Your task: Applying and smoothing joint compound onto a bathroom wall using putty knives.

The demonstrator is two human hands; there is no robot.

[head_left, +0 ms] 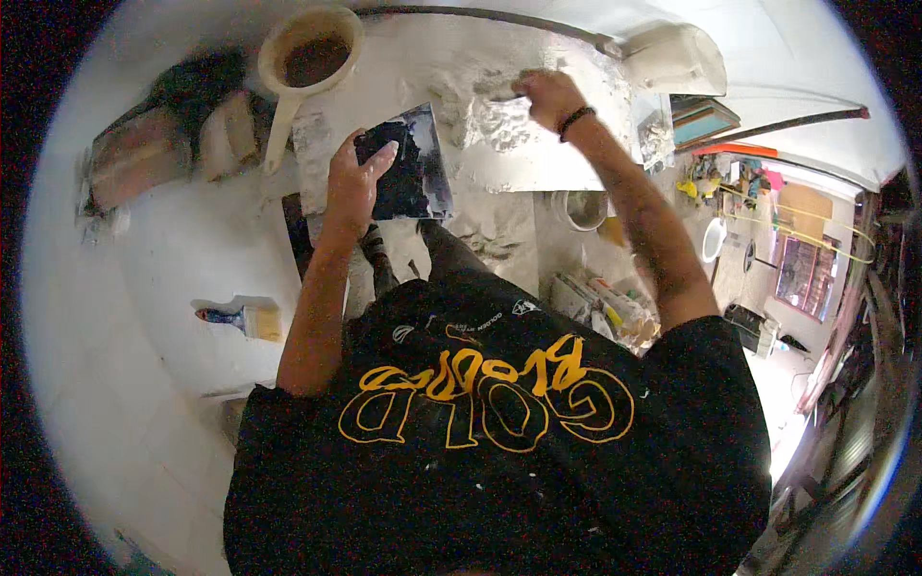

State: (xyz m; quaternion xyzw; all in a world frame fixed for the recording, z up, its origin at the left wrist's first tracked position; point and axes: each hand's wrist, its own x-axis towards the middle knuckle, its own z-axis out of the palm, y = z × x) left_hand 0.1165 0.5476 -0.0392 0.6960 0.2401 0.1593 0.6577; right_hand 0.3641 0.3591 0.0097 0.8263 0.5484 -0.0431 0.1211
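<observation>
**Plaster being worked on a wall surface, seen from above**

Plaster (499,120), rough and pale, is lying in a raised patch at upper centre of the frame, on the white wall surface (538,158) directly ahead of the person. The right hand (547,96) is reaching to the patch's upper right edge, fingers closing around a small tool whose blade is barely showing; its exact kind cannot be told. The arm is extending fully, probably so that the tool meets the wet material at a shallow angle. The left hand (353,182) is gripping a flat dark board (408,163) with pale smears, thumb over its near face, fingers spread behind. The board is being held level and just beside the patch, to its left, apparently so that material stays within short reach of the tool.

1 cream bucket (312,53) with brown contents is standing at upper left, near the board. 1 brush (240,319) with a pale head is resting on a ledge at centre left, well apart from both hands. Cluttered bottles and containers (600,302) are sitting right of centre, beneath the right forearm.
</observation>
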